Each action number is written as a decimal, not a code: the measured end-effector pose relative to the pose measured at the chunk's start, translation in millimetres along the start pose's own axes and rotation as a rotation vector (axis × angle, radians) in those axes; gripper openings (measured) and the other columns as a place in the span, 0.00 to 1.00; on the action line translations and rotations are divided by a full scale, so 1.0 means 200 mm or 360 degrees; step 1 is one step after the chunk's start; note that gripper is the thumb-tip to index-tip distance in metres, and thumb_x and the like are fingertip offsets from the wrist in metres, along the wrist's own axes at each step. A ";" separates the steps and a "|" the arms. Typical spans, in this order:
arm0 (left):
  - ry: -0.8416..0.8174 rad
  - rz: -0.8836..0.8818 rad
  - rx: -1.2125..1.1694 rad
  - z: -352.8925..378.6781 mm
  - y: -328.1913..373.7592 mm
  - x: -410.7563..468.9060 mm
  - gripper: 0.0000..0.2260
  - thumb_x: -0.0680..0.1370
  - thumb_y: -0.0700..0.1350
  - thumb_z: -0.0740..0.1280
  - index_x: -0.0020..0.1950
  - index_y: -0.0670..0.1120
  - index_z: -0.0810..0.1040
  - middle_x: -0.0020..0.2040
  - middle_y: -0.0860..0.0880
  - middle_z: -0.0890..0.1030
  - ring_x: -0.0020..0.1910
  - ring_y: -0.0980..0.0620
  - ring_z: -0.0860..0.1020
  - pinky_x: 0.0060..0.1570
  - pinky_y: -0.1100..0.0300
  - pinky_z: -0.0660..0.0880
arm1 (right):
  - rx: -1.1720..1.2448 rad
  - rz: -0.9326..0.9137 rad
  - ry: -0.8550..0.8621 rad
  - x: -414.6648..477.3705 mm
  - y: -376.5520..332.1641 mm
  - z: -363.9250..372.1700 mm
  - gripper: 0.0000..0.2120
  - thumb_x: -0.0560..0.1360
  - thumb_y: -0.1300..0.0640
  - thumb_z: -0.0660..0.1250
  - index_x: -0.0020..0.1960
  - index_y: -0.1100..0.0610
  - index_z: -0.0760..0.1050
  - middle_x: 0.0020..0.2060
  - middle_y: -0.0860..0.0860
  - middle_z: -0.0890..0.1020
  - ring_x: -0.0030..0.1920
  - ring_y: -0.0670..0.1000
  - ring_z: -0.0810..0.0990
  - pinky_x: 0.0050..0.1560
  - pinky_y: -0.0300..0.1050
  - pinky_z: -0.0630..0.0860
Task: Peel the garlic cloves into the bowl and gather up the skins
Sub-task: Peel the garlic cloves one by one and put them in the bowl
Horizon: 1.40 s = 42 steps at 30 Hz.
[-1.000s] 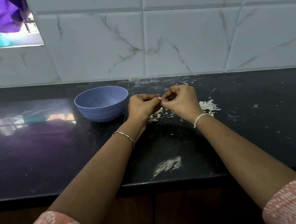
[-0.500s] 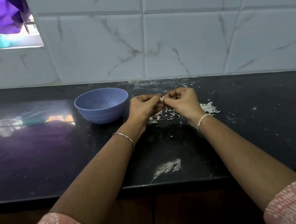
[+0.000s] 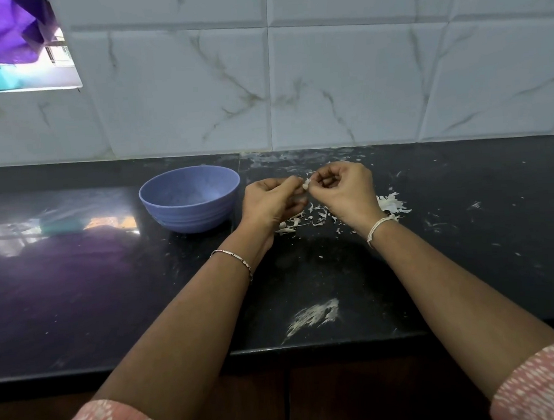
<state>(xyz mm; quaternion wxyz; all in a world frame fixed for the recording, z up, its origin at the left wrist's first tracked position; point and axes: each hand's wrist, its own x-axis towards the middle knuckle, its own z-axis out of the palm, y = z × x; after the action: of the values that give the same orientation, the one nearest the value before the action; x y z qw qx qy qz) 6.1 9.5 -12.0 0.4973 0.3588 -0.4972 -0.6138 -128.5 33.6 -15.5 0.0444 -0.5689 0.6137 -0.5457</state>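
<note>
A small white garlic clove [image 3: 305,185] is pinched between the fingertips of both hands, just above the black counter. My left hand [image 3: 270,202] grips it from the left and my right hand [image 3: 346,190] from the right. A blue bowl [image 3: 190,199] stands on the counter immediately left of my left hand; what lies inside is hard to tell. Loose white garlic skins [image 3: 305,217] lie scattered under and between my hands, and a larger heap of skins [image 3: 391,203] sits right of my right wrist.
The black counter [image 3: 78,289] runs to a white tiled wall [image 3: 326,85] behind. A pale powdery smear [image 3: 314,315] marks the counter near its front edge. A window opening with purple cloth [image 3: 0,29] is at the upper left.
Both hands stay together at the clove, working it with small finger movements. More skin flakes show beneath them on the counter.
</note>
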 end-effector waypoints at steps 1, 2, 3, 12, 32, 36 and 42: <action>-0.0019 -0.0003 0.0009 0.00 0.00 0.00 0.06 0.75 0.37 0.72 0.48 0.34 0.81 0.36 0.43 0.82 0.32 0.53 0.81 0.39 0.62 0.80 | -0.0013 -0.0023 -0.0008 0.00 0.00 0.00 0.04 0.68 0.60 0.74 0.37 0.52 0.81 0.33 0.46 0.83 0.33 0.41 0.80 0.41 0.37 0.80; -0.0033 0.0000 0.0021 -0.01 0.00 0.00 0.07 0.75 0.36 0.72 0.49 0.33 0.80 0.37 0.42 0.82 0.32 0.53 0.81 0.39 0.62 0.80 | -0.0022 -0.0038 -0.0022 0.00 0.00 0.00 0.03 0.68 0.60 0.74 0.38 0.53 0.82 0.33 0.47 0.84 0.34 0.42 0.80 0.41 0.38 0.80; -0.0039 0.0002 0.0032 -0.01 -0.01 0.00 0.07 0.75 0.35 0.72 0.50 0.33 0.80 0.38 0.41 0.82 0.32 0.53 0.82 0.39 0.63 0.81 | -0.0020 -0.0050 -0.0040 -0.01 -0.01 0.00 0.03 0.69 0.61 0.73 0.39 0.54 0.82 0.33 0.47 0.84 0.34 0.43 0.81 0.41 0.39 0.81; -0.0047 0.0146 0.0358 -0.01 -0.02 0.00 0.04 0.74 0.32 0.70 0.45 0.39 0.82 0.38 0.41 0.83 0.38 0.49 0.82 0.44 0.59 0.81 | 0.0467 0.0219 -0.0128 -0.01 -0.03 0.00 0.07 0.71 0.67 0.72 0.38 0.56 0.80 0.33 0.52 0.83 0.36 0.48 0.82 0.46 0.46 0.82; 0.0080 -0.0033 0.0071 -0.03 -0.03 0.04 0.04 0.73 0.32 0.71 0.44 0.39 0.83 0.37 0.40 0.82 0.35 0.50 0.81 0.44 0.60 0.81 | -0.0689 -0.0747 -0.0236 -0.02 0.00 -0.01 0.08 0.76 0.58 0.67 0.51 0.55 0.83 0.43 0.51 0.86 0.44 0.54 0.84 0.48 0.50 0.80; 0.0069 -0.0098 -0.0085 -0.04 -0.02 0.04 0.03 0.73 0.32 0.72 0.46 0.36 0.82 0.35 0.42 0.83 0.33 0.52 0.82 0.36 0.65 0.80 | -0.0918 -0.0854 -0.0254 -0.02 -0.02 0.01 0.07 0.78 0.58 0.64 0.52 0.59 0.79 0.42 0.56 0.84 0.44 0.60 0.81 0.45 0.53 0.78; 0.0030 -0.0113 -0.0126 -0.04 -0.01 0.03 0.04 0.72 0.32 0.72 0.45 0.36 0.82 0.34 0.43 0.83 0.33 0.53 0.82 0.38 0.65 0.81 | -0.1022 -0.0926 -0.0253 -0.03 -0.04 0.01 0.04 0.77 0.62 0.64 0.50 0.62 0.76 0.41 0.59 0.82 0.42 0.62 0.80 0.42 0.52 0.75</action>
<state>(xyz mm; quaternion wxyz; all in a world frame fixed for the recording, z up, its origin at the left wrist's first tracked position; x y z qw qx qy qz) 10.5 1.3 -15.7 0.4935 0.3622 -0.4548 -0.6469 -119.0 38.4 -14.1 -0.2429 -0.7431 0.5612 -0.2717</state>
